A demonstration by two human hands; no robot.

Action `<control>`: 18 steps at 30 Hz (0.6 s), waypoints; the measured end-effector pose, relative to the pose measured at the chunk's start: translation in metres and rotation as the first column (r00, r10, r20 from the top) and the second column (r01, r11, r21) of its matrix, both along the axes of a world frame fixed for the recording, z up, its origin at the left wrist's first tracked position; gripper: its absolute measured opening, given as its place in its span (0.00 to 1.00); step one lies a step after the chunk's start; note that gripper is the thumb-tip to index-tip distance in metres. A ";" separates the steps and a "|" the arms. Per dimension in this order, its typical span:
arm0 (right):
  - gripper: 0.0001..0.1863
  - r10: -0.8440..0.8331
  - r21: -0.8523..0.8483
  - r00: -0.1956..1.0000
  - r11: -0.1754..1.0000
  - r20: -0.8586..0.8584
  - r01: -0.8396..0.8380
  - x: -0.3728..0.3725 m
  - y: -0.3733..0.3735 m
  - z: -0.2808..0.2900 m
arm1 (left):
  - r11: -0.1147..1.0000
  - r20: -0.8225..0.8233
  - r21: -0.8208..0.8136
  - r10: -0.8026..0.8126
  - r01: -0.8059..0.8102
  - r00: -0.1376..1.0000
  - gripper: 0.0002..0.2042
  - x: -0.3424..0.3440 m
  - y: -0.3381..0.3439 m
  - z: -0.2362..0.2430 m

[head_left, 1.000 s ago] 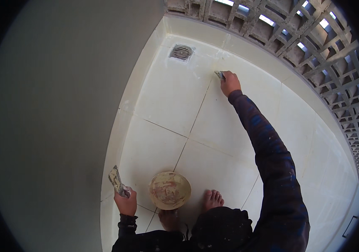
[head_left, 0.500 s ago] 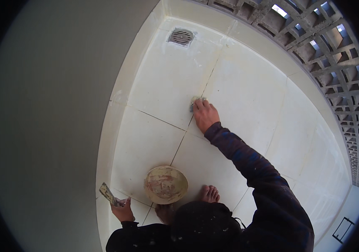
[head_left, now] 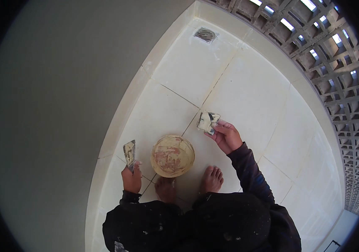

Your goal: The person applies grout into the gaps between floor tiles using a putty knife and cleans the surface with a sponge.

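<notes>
My left hand (head_left: 132,178) is closed round the lower end of a putty knife (head_left: 129,153), its blade pointing up and smeared with cream paste. In my right hand (head_left: 227,136) I grip a small square spreader (head_left: 208,122), its face coated with cream grout and dark streaks. The spreader is held above the tiled floor, beside the crossing of two tile joints. Between my hands, near my feet, stands a round bowl (head_left: 172,156) with cream and reddish residue inside. Dark joint lines (head_left: 180,95) run between the white tiles.
A square metal floor drain (head_left: 205,35) lies in the far corner. A plain grey wall (head_left: 62,105) rises on the left above a tiled skirting (head_left: 125,101). Pierced concrete blocks (head_left: 335,63) form the right side. My bare feet (head_left: 212,179) stand close to the bowl.
My right hand has drawn back from the far tile joint, and the spreader's coated face now shows. My left hand has come up and forward with the putty knife. The view has shifted.
</notes>
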State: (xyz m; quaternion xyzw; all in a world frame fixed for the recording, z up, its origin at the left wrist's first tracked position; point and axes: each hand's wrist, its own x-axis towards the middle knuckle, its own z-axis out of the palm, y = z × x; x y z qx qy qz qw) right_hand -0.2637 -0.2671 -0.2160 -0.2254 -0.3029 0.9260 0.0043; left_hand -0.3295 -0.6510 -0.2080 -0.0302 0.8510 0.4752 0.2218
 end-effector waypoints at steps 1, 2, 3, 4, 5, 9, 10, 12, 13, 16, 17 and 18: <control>0.20 -0.014 -0.050 0.999 0.999 -0.036 0.012 0.005 -0.005 0.006 | 1.000 0.001 0.007 0.011 -0.011 1.000 0.08 0.000 0.002 0.002; 0.20 -0.004 -0.048 0.999 0.999 -0.039 0.002 0.008 -0.011 0.011 | 0.996 -0.101 -0.075 -0.063 0.055 0.993 0.09 -0.001 0.006 0.007; 0.20 0.001 -0.081 0.998 0.997 -0.062 -0.006 0.009 -0.017 0.017 | 0.980 -0.195 -0.164 -0.143 0.112 0.970 0.09 -0.002 0.008 0.011; 0.19 0.004 -0.115 0.996 0.993 -0.086 -0.014 0.010 -0.022 0.022 | 0.981 -0.199 -0.164 -0.134 0.102 0.971 0.09 -0.001 0.009 0.013; 0.19 0.010 -0.117 0.996 0.993 -0.088 -0.021 0.010 -0.027 0.027 | 0.997 -0.160 -0.003 -0.082 0.083 0.984 0.09 0.000 0.011 0.017; 0.18 0.033 -0.046 0.983 0.998 -0.179 -0.042 0.010 -0.040 0.034 | 0.954 0.075 0.297 -0.053 0.028 0.996 0.08 -0.008 0.039 0.063; 0.18 0.057 0.008 0.971 0.998 -0.230 -0.056 0.010 -0.040 0.036 | 0.953 0.078 0.303 -0.055 0.029 0.995 0.08 -0.012 0.053 0.073; 0.17 0.068 0.062 0.970 0.997 -0.231 -0.055 0.005 -0.051 0.051 | 0.928 -0.157 0.322 -0.140 0.185 0.978 0.11 -0.021 0.074 0.100; 0.16 0.076 0.128 0.970 0.991 -0.230 -0.048 0.001 -0.057 0.062 | 0.932 -0.164 0.316 -0.132 0.179 0.978 0.11 -0.027 0.082 0.114; 0.16 0.072 0.191 0.974 0.981 -0.214 -0.030 -0.006 -0.070 0.096 | 0.928 -0.258 0.257 -0.204 0.271 0.944 0.13 -0.039 0.108 0.135; 0.16 0.071 0.198 0.974 0.980 -0.214 -0.028 -0.006 -0.070 0.098 | 0.924 -0.287 0.259 -0.203 0.280 0.936 0.14 -0.040 0.120 0.140; 0.15 0.093 0.308 0.969 0.951 -0.227 -0.019 -0.007 -0.072 0.099 | 0.924 -0.318 0.253 -0.200 0.286 0.927 0.15 -0.041 0.126 0.146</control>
